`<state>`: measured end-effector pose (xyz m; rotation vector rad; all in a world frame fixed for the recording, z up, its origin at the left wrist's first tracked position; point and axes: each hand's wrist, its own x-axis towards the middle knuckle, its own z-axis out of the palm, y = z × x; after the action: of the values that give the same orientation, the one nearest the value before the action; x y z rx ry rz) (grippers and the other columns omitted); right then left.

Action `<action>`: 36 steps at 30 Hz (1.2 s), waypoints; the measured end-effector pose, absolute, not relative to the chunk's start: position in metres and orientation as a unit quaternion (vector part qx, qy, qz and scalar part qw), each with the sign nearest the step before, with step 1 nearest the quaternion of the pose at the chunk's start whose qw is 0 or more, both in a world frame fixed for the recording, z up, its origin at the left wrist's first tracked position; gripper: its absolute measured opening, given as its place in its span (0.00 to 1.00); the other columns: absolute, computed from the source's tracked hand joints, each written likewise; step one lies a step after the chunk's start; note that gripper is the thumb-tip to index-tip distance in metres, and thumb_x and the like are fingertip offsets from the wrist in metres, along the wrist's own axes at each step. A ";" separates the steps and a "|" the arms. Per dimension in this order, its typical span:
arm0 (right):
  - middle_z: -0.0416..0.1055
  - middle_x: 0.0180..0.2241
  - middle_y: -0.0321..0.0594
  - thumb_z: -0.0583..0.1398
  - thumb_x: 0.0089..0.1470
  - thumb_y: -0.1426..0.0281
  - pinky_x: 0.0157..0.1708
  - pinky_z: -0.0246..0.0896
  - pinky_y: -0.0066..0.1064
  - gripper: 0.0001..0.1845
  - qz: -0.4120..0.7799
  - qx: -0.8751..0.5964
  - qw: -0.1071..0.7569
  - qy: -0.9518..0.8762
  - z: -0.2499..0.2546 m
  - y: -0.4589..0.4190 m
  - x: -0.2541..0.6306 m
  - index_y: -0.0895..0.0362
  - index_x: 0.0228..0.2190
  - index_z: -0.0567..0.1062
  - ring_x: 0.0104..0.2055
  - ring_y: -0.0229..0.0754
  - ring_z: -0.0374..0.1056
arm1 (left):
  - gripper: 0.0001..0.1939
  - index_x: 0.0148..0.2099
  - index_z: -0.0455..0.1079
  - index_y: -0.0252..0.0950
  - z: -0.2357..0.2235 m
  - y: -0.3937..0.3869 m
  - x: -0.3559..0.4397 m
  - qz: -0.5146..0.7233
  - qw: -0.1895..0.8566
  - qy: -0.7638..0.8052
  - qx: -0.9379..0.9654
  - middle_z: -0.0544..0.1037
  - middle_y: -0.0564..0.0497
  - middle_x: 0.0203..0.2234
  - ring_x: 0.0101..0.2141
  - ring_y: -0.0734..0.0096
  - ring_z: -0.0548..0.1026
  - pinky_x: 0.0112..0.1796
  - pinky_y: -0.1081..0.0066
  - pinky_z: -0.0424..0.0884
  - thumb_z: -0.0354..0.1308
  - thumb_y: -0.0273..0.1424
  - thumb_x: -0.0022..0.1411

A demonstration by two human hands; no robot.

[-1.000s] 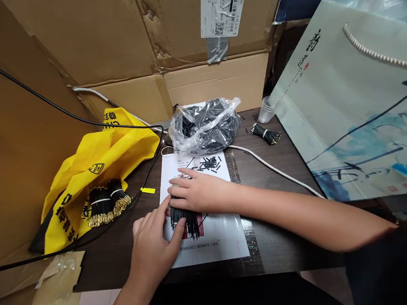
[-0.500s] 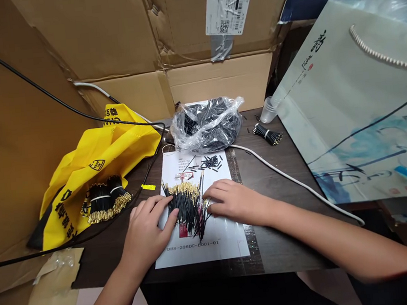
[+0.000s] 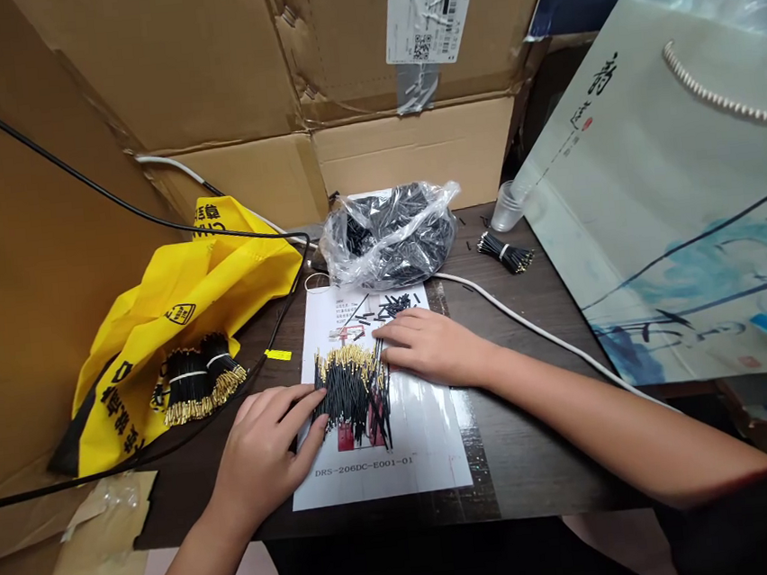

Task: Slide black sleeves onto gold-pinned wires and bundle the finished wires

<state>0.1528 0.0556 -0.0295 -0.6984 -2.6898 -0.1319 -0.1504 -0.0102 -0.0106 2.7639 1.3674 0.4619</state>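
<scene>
Left hand (image 3: 258, 453) of the person lies with loose fingers at the left side of the wires (image 3: 346, 395); the forefinger and the thumb stand apart, both tips are at the edge of the pile, and nothing is clasped between them. Right hand (image 3: 438, 344) is at the upper right side of the same pile, with the fingers bent and the palm turned down. Its thumb is hidden, so I cannot tell whether it grasps some of the wires or only touches them.

The wires are black, with gold ends pointing away from the person. They lie side by side on the paper (image 3: 436, 450), between the two hands; a few at the right are slanted. Below them, red print and the text "DRS-206DC-E001-01" can be seen.

On the far part of the paper, small black tubes (image 3: 399, 307) are scattered. Just beyond stands a clear bag (image 3: 389, 242) full of black pieces. To the right, a tied bundle (image 3: 506, 252) lies on the dark table (image 3: 522, 455), near a clear cup (image 3: 506, 208) and a large paper bag (image 3: 679, 196). To the left, two bundles (image 3: 190, 383) with white bands rest on a yellow bag (image 3: 172, 281). Cardboard (image 3: 411, 154) stands behind.
</scene>
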 end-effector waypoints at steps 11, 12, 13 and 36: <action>0.75 0.48 0.45 0.54 0.65 0.70 0.64 0.53 0.54 0.12 0.020 -0.255 0.248 -0.934 -0.035 0.051 0.153 0.58 0.46 0.75 0.52 0.42 0.70 | 0.13 0.49 0.75 0.41 -0.019 -0.012 -0.151 0.183 0.004 0.453 0.872 0.78 0.47 0.48 0.47 0.60 0.75 0.48 0.59 0.69 0.58 0.29 0.62; 0.75 0.49 0.47 0.54 0.65 0.69 0.64 0.53 0.55 0.13 0.024 -0.263 0.248 -0.932 -0.035 0.051 0.153 0.58 0.46 0.75 0.53 0.43 0.69 | 0.13 0.49 0.75 0.40 -0.019 -0.011 -0.151 0.187 0.012 0.455 0.871 0.78 0.48 0.48 0.47 0.60 0.75 0.49 0.59 0.69 0.59 0.29 0.62; 0.74 0.50 0.48 0.54 0.65 0.68 0.64 0.52 0.55 0.14 0.030 -0.268 0.246 -0.931 -0.035 0.051 0.153 0.59 0.47 0.75 0.54 0.44 0.69 | 0.14 0.50 0.74 0.40 -0.019 -0.011 -0.151 0.190 0.021 0.457 0.869 0.78 0.48 0.48 0.47 0.60 0.75 0.49 0.60 0.69 0.59 0.29 0.62; 0.66 0.56 0.56 0.55 0.53 0.39 0.60 0.53 0.55 0.40 0.068 -0.300 0.222 -0.925 -0.016 0.009 0.133 0.61 0.50 0.72 0.56 0.58 0.61 | 0.50 0.68 0.51 0.38 -0.016 -0.017 -0.131 0.114 0.035 0.446 0.887 0.57 0.34 0.65 0.61 0.42 0.61 0.58 0.44 0.55 0.61 0.57 0.52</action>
<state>0.1325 0.0086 -0.0159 -0.8285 -2.5559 0.1879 -0.1314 -0.0170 -0.0156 2.7259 1.3715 0.3491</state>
